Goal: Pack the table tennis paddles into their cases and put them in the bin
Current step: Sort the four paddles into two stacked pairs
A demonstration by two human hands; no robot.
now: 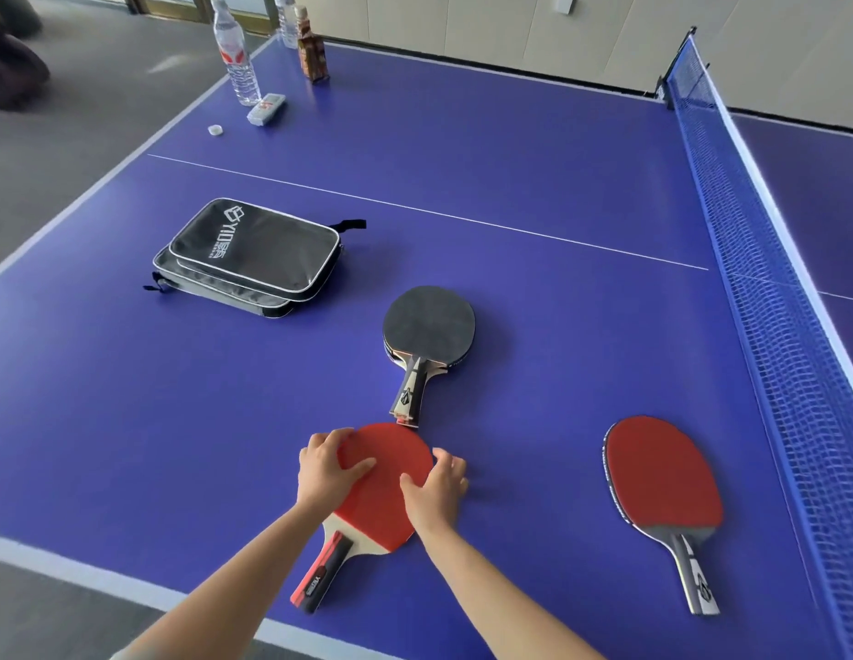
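A red-faced paddle (384, 504) with a red and black handle lies near the table's front edge. My left hand (326, 469) grips the left rim of its blade and my right hand (436, 488) grips the right rim. Just beyond it lies a black-faced paddle (429, 326), stacked on another, its handle pointing at the red blade. A second red-faced paddle (662, 473) lies to the right, near the net. Stacked black paddle cases (253, 254) with white trim rest at the left. No bin is in view.
The blue table tennis table (534, 183) carries a water bottle (236, 54), a brown bottle (312, 50), a small packet (267, 108) and a bottle cap (215, 130) at the far left corner. The net (772, 288) runs along the right.
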